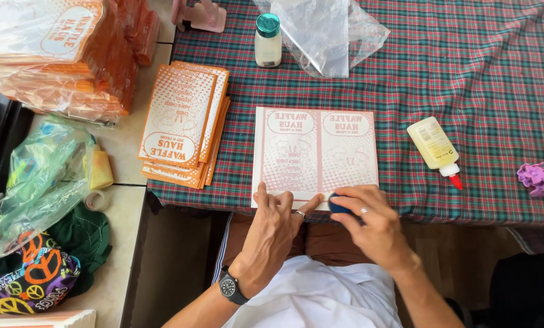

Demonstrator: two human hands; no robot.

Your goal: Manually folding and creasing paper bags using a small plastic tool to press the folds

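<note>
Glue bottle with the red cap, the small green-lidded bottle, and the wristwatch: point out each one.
Glue bottle (433,144), head view, on the middle of its yellowish body.
Green-lidded bottle (268,42), head view, on its pale body below the lid.
Wristwatch (227,287), head view, on its dark dial.

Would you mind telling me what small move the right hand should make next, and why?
Probably slide the dark blue round object leftward along the near edge of the flat printed sheet. The right hand presses it there, and the left hand pins the same edge just beside it.
</note>
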